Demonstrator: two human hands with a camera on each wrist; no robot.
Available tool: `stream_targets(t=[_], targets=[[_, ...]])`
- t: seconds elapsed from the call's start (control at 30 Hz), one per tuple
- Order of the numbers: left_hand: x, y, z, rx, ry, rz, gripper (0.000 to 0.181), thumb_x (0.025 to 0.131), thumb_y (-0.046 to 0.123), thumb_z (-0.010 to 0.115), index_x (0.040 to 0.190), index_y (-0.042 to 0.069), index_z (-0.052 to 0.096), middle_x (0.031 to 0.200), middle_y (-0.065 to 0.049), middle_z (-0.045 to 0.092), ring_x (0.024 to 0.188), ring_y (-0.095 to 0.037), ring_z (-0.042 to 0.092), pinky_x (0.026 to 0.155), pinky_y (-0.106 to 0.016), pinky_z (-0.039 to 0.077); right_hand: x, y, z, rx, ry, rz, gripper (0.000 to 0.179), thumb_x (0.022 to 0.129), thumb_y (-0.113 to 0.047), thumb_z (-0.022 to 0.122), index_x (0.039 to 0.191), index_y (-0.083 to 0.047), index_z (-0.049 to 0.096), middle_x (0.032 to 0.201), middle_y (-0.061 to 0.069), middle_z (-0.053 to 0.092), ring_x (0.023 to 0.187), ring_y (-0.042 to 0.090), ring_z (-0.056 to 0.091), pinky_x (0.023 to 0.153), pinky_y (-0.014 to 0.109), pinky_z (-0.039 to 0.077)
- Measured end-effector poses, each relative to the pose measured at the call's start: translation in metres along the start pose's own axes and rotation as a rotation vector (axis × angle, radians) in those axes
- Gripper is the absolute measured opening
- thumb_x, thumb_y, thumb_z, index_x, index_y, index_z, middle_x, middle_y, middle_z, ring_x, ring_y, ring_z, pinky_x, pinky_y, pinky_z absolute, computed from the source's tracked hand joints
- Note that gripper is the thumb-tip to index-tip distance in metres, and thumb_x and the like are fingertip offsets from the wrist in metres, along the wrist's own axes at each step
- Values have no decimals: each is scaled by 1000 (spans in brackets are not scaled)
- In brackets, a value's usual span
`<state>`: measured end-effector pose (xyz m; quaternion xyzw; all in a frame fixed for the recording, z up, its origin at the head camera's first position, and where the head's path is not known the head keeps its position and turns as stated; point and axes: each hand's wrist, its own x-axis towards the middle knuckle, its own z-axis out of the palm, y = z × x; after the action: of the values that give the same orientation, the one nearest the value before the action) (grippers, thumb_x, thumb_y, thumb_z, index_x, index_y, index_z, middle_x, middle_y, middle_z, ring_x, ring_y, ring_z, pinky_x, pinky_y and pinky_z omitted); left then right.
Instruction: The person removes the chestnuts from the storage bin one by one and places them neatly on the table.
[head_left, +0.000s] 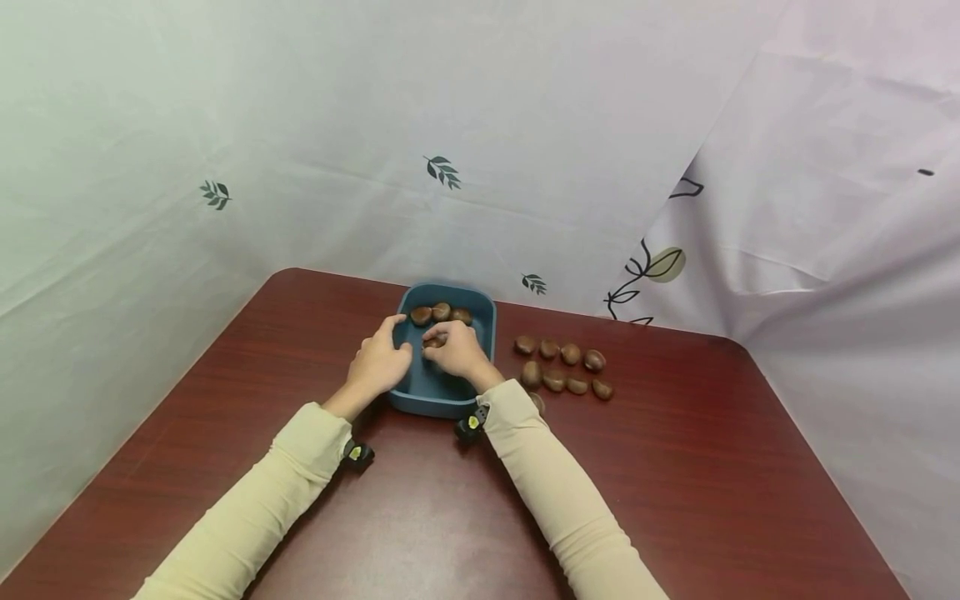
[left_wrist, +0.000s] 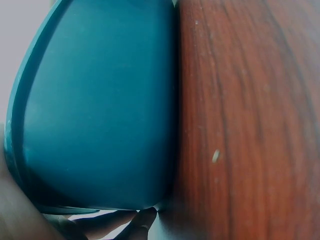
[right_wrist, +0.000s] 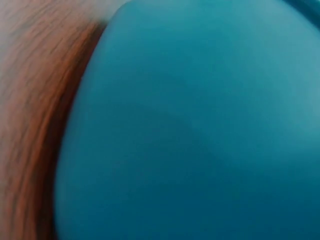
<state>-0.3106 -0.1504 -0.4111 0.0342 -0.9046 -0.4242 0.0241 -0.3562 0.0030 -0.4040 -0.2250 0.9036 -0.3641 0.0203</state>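
A blue rectangular bin (head_left: 431, 407) stands on the table, and its outer wall fills much of both wrist views. My left hand (head_left: 377, 360) grips the bin's left side, thumb over the rim; in the left wrist view its fingers (left_wrist: 142, 225) show beyond the wall. Inside the bin, my right hand (head_left: 460, 350) pinches a brown chestnut (head_left: 432, 342), partly hidden by the fingers. Three more chestnuts (head_left: 441, 312) lie along the bin's far end. The right wrist view shows no fingers, only the bin wall (right_wrist: 190, 120) and some table.
Right of the bin, several chestnuts lie in two rows, a back row (head_left: 571, 354) and a front row (head_left: 555, 381). Another chestnut (head_left: 537, 403) is partly covered by the right sleeve. A patterned white cloth (head_left: 480, 150) hangs behind the dark red table (head_left: 697, 467).
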Motion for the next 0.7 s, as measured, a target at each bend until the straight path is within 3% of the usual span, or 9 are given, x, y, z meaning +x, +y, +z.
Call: stream_targets(t=[0.33, 0.5, 0.7], targets=[[1, -1, 0, 1, -2, 0, 58, 99, 23, 47, 155, 20, 32, 55, -6, 46, 40, -16, 31, 39, -29, 27, -7, -4, -8, 18, 82, -73, 23, 89, -14, 73, 110, -5, 75, 92, 3, 74, 86, 18, 67, 72, 29, 50], [1, 0, 0, 5, 3, -2, 58, 99, 23, 47, 155, 19, 33, 56, -7, 47, 40, -17, 32, 40, -30, 28, -19, -7, -17, 58, 95, -105, 21, 90, -15, 73, 109, -8, 76, 91, 1, 74, 87, 14, 67, 66, 25, 49], [1, 0, 1, 23, 18, -2, 58, 98, 22, 47, 154, 18, 33, 58, -8, 49, 42, -17, 36, 41, -31, 31, -40, -6, -34, 136, 107, -92, 18, 90, -15, 73, 107, -11, 76, 92, 1, 73, 84, 14, 70, 69, 27, 55]])
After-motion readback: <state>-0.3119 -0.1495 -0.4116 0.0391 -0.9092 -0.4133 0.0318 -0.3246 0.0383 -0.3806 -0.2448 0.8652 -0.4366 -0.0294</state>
